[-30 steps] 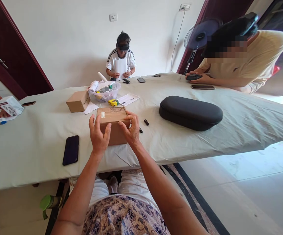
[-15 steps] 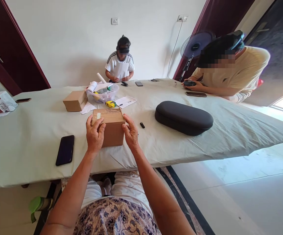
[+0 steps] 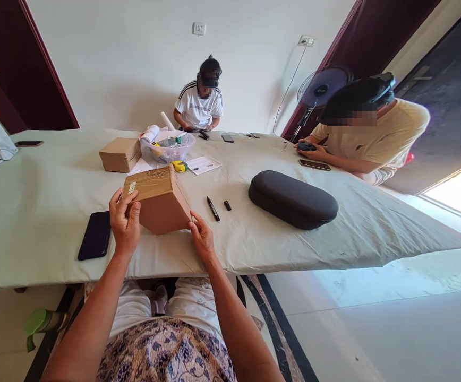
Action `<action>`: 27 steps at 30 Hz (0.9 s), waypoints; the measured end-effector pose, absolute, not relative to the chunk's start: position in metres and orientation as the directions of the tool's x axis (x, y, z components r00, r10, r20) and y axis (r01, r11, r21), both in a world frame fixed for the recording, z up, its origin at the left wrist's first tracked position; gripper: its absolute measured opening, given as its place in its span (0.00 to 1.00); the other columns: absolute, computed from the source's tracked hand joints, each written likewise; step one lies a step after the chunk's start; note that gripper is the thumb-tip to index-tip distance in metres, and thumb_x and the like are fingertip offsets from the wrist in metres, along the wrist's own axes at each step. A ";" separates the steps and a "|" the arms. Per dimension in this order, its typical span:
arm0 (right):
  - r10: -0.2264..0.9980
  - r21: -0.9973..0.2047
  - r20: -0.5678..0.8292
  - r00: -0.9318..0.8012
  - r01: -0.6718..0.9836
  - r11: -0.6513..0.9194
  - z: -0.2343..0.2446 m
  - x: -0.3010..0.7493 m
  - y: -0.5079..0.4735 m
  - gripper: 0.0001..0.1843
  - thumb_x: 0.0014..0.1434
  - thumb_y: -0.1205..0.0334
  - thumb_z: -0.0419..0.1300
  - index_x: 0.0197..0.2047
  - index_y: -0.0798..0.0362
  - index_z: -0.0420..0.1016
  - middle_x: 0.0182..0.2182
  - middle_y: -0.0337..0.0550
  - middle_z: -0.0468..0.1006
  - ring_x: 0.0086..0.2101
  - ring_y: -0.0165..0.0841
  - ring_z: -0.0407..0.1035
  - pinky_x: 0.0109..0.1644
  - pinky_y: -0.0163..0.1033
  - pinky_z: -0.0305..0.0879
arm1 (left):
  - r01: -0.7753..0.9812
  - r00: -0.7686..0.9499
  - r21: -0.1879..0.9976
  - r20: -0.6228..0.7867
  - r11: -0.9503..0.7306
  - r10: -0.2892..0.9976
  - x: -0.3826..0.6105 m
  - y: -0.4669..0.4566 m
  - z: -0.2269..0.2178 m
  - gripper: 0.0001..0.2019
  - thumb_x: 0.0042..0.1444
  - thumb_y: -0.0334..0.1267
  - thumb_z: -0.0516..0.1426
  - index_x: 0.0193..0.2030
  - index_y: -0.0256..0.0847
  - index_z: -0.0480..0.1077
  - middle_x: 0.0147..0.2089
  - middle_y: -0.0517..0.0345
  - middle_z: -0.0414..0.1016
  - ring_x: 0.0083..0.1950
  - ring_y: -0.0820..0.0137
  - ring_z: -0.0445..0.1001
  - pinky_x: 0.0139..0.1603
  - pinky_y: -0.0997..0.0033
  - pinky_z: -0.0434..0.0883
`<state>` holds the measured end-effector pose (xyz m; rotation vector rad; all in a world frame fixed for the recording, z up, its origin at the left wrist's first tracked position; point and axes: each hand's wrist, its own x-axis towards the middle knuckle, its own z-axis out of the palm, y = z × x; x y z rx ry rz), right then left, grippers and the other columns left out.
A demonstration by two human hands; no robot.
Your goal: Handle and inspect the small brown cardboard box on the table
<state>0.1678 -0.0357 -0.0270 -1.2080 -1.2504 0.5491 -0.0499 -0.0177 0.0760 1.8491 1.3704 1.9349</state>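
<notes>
A brown cardboard box (image 3: 161,201) is tilted up off the table near its front edge, held between both my hands. My left hand (image 3: 125,223) grips its left side, fingers curled over the top corner. At the box's lower right corner sits my right hand (image 3: 202,237), fingers pressed against it. A black marker (image 3: 213,208) and its cap (image 3: 227,205) lie just right of the box. A black phone (image 3: 94,235) lies to the left of my left hand.
A second cardboard box (image 3: 120,154), a clear bowl of items (image 3: 172,148), a yellow tape measure (image 3: 180,166) and a paper (image 3: 203,164) sit behind. A black oval case (image 3: 292,199) lies right. Two people sit at the far end and right side. The table cloth (image 3: 35,196) covers the table.
The box has been lifted and tilted, turning toward the left; my hands shifted to its left side and lower right corner. The marker beside it is now uncovered.
</notes>
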 end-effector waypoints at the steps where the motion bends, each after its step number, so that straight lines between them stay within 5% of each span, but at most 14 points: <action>1: 0.843 -0.901 0.419 0.339 0.272 0.339 -0.027 0.169 -0.037 0.24 0.63 0.47 0.57 0.57 0.51 0.75 0.28 0.36 0.76 0.29 0.32 0.68 0.37 0.40 0.70 | 0.451 -0.248 0.677 0.721 -0.582 0.647 -0.047 -0.019 0.074 0.21 0.63 0.55 0.54 0.53 0.43 0.75 0.63 0.46 0.66 0.67 0.60 0.65 0.69 0.56 0.61; 8: 0.672 -0.889 0.453 0.585 0.244 0.387 -0.013 0.194 -0.042 0.22 0.61 0.46 0.58 0.51 0.53 0.74 0.46 0.48 0.77 0.43 0.35 0.70 0.46 0.42 0.68 | 0.268 -0.258 0.784 0.618 -0.560 0.743 -0.023 -0.012 0.040 0.25 0.65 0.57 0.50 0.55 0.40 0.72 0.60 0.44 0.70 0.66 0.60 0.66 0.69 0.57 0.60; 14: 0.678 -0.863 0.505 0.534 0.308 0.401 0.001 0.201 -0.040 0.20 0.64 0.46 0.55 0.48 0.52 0.76 0.45 0.47 0.78 0.45 0.37 0.70 0.47 0.43 0.68 | 0.181 -0.237 0.901 0.429 -0.395 0.872 -0.027 -0.009 0.005 0.27 0.65 0.59 0.47 0.56 0.39 0.69 0.55 0.44 0.74 0.58 0.61 0.72 0.62 0.61 0.67; 23: 0.623 -0.725 0.672 0.401 0.526 0.443 0.012 0.167 -0.035 0.18 0.69 0.50 0.50 0.48 0.49 0.77 0.40 0.45 0.75 0.42 0.36 0.68 0.50 0.44 0.66 | 0.390 -0.364 0.897 0.356 -0.206 0.861 -0.047 -0.008 -0.023 0.17 0.63 0.46 0.47 0.45 0.39 0.71 0.38 0.49 0.76 0.39 0.60 0.74 0.46 0.58 0.72; 27: 0.587 -0.698 0.701 0.404 0.557 0.451 0.007 0.162 -0.034 0.18 0.70 0.52 0.48 0.50 0.48 0.75 0.42 0.45 0.75 0.44 0.37 0.67 0.51 0.45 0.65 | 0.406 -0.360 0.895 0.342 -0.185 0.868 -0.048 -0.009 -0.025 0.16 0.62 0.42 0.46 0.45 0.38 0.71 0.38 0.48 0.76 0.39 0.58 0.74 0.45 0.57 0.71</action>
